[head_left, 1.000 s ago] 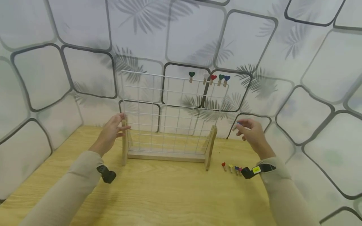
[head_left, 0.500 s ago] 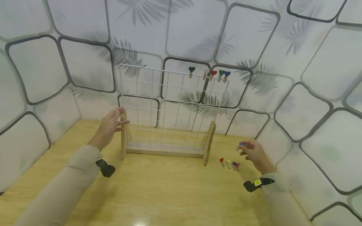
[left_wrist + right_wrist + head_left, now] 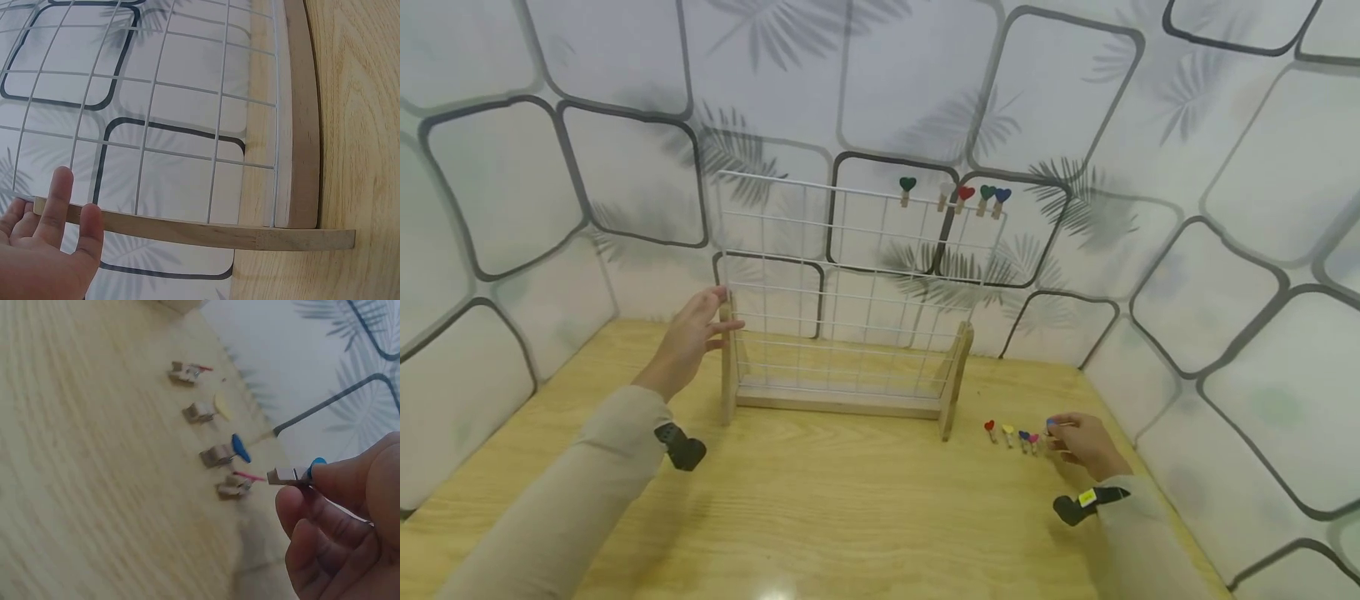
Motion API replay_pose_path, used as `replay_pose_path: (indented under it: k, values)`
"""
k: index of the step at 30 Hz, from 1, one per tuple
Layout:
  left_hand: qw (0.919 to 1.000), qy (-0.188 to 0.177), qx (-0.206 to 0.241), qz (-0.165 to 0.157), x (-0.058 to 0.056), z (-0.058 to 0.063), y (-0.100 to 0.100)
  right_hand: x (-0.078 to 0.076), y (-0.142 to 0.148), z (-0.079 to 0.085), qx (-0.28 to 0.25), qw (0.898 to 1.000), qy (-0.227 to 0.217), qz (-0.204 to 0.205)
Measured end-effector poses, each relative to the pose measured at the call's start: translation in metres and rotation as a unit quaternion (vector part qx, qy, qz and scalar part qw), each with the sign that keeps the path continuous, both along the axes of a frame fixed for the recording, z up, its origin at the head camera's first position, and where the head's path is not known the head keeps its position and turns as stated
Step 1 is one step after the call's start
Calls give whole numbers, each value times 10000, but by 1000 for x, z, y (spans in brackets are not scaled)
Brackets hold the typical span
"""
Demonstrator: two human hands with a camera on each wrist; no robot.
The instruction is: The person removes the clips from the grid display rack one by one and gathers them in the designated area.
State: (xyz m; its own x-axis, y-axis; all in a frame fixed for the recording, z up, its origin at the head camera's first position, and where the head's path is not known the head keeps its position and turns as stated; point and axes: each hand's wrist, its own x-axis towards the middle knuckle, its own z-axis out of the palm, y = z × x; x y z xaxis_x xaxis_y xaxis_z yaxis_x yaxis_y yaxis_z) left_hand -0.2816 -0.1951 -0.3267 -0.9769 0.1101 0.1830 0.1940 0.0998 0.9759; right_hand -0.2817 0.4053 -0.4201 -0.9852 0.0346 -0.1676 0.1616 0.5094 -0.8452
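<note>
A white wire grid rack [image 3: 850,283] stands upright in a wooden base. My left hand [image 3: 688,337] holds the top end of its left wooden upright [image 3: 169,229], two fingers stretched across the upright's front; the thumb is hidden. My right hand [image 3: 1086,442] pinches a small wooden clothespin [image 3: 286,475] with a blue top between thumb and fingertips, low over the table. Beside it lie several clothespins with heart tops: a red one [image 3: 990,429], a yellow one [image 3: 1008,434], a blue one [image 3: 1024,440] and a pink one [image 3: 1034,442].
Along the rack's top wire sit several heart clothespins: a green one [image 3: 907,187] set apart, then a white one [image 3: 945,196], a red one [image 3: 966,195], another green one [image 3: 987,196] and a blue one [image 3: 1002,198]. Patterned walls surround the wooden table [image 3: 820,500].
My right hand has come down from beside the rack to the table near the loose clothespins, still pinching the blue-topped clothespin. My left hand stays at the upright.
</note>
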Motion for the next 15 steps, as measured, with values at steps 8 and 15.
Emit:
replay_pose_path:
  k: [8, 15]
  values:
    - [10000, -35, -79, 50, 0, -1, 1, 1, 0, -19, 164, 9992, 35, -362]
    - [9998, 29, -172, 81, 1, -1, 1, -2, -2, -24, 387, 9984, 27, -417]
